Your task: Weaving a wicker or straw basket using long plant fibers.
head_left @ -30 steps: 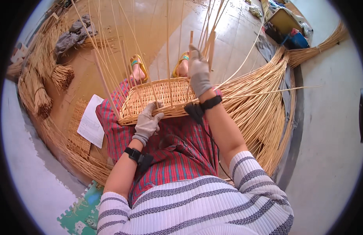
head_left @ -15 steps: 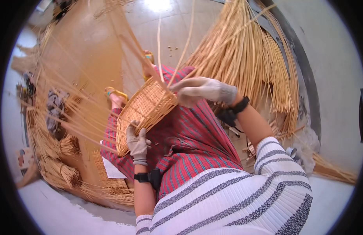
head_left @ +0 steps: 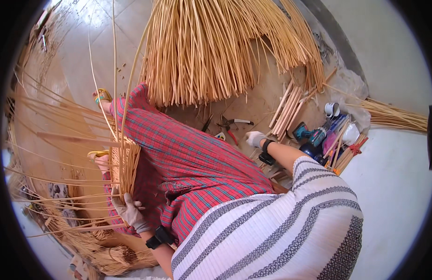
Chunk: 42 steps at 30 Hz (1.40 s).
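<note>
My left hand, in a pale glove, grips the near end of a half-woven wicker basket. The basket stands against my left leg, and long uncut stakes fan out from it to the left and upward. My right hand, gloved too, is stretched down to the floor on my right, away from the basket. Its fingers are foreshortened and mostly hidden. Just left of it lie cutters with a red handle and a dark blade.
A large sheaf of willow rods spreads ahead. Short thick sticks, a teal power drill, a white mug and a plastic bag lie right. More rod bundles are at lower left. Checked red cloth covers my legs.
My right hand has left the basket's far corner and moved down and right to the floor by the tools. The view has swung right; my left hand stays on the basket.
</note>
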{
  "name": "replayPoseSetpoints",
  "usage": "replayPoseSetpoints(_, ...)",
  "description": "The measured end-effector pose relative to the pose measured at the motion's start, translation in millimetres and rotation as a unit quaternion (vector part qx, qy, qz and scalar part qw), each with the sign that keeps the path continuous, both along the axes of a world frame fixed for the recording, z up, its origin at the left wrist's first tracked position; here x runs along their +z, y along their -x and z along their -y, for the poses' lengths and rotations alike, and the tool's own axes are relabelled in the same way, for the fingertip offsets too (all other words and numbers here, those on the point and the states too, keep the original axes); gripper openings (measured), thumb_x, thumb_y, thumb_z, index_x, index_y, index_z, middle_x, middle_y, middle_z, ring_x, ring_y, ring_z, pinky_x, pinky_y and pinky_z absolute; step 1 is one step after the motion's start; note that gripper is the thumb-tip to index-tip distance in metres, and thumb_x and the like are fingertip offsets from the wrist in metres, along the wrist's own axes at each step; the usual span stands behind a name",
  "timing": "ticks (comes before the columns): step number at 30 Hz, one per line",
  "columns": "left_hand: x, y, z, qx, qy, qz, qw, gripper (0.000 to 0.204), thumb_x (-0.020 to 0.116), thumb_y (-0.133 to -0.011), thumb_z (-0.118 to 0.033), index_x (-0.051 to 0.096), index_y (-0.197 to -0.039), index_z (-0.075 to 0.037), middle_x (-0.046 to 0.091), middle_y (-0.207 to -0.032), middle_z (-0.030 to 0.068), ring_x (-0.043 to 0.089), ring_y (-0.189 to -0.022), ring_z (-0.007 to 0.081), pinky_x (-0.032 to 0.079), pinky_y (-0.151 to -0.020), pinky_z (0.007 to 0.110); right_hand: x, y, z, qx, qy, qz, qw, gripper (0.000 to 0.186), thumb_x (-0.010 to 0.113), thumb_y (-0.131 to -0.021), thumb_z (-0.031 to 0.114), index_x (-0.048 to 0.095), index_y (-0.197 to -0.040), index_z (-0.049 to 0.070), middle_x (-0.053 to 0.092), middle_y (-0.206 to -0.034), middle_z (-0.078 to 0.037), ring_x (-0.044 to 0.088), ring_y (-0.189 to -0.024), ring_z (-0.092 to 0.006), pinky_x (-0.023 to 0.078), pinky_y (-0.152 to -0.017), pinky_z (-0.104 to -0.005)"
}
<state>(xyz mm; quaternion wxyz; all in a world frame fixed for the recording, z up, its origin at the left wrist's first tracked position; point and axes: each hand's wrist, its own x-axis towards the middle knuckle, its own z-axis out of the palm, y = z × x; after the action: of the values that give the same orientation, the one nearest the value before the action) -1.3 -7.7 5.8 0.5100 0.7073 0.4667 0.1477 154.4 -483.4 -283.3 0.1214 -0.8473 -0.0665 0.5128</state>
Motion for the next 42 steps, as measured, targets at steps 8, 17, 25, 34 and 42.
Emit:
replayPoseSetpoints(8, 1.6, -8.2, -6.8, -0.018, 0.016, -0.005, 1.000, 0.050, 0.062, -0.100, -0.017, 0.042, -0.145, -0.012, 0.062, -0.126, 0.0083, 0.050, -0.047, 0.0035, 0.042, -0.035, 0.017, -20.4, -1.2, -90.4, 0.101, -0.208, 0.084, 0.969, 0.037, 0.048, -0.099, 0.032, 0.060, -0.133, 0.026, 0.064, -0.126, -0.016, 0.063, -0.117, -0.0307, 0.049, -0.096, -0.0417)
replayPoseSetpoints(17, 5.4, -15.9, -3.8, 0.018, 0.092, 0.016, 0.995, 0.047, 0.063, -0.096, -0.008, 0.046, -0.140, -0.010, 0.063, -0.119, 0.0101, 0.057, -0.047, 0.0101, 0.048, -0.036, 0.024, -67.4, -17.8, -120.1, 0.260, -0.161, 0.198, 0.931, 0.037, 0.043, -0.097, 0.036, 0.073, -0.099, 0.014, 0.065, -0.105, -0.014, 0.063, -0.095, -0.0346, 0.052, -0.079, -0.0458)
replayPoseSetpoints(25, 14.7, -0.3, -1.6, 0.027, 0.104, 0.027, 0.994, 0.049, 0.061, -0.095, -0.004, 0.042, -0.140, -0.006, 0.059, -0.127, 0.0125, 0.061, -0.053, 0.0133, 0.053, -0.040, 0.027, 7.9, -89.7, -130.9, 0.083, -0.159, -0.038, 0.983, 0.046, 0.070, -0.081, 0.040, 0.068, -0.115, 0.008, 0.073, -0.101, -0.017, 0.069, -0.097, -0.0324, 0.054, -0.084, -0.0392)
replayPoseSetpoints(34, -4.4, 4.6, -9.0, -0.009, 0.136, 0.094, 0.986, 0.052, 0.060, -0.095, -0.002, 0.038, -0.143, -0.005, 0.058, -0.128, 0.0123, 0.064, -0.055, 0.0141, 0.054, -0.042, 0.027, 159.5, -155.5, -164.9, -0.432, -0.541, -0.250, 0.676, 0.028, 0.060, -0.096, 0.028, 0.062, -0.112, 0.005, 0.065, -0.092, -0.010, 0.066, -0.084, -0.0236, 0.057, -0.078, -0.0407)
replayPoseSetpoints(42, -5.5, 13.1, -16.9, -0.075, 0.176, 0.167, 0.967, 0.060, 0.064, -0.094, -0.004, 0.034, -0.146, -0.006, 0.045, -0.141, 0.0140, 0.068, -0.078, 0.0191, 0.062, -0.062, 0.031, 307.0, -121.1, -302.9, -0.047, -0.603, -0.112, 0.788, 0.021, 0.062, -0.097, 0.022, 0.067, -0.106, 0.004, 0.066, -0.089, -0.005, 0.063, -0.083, -0.0127, 0.053, -0.078, -0.0274)
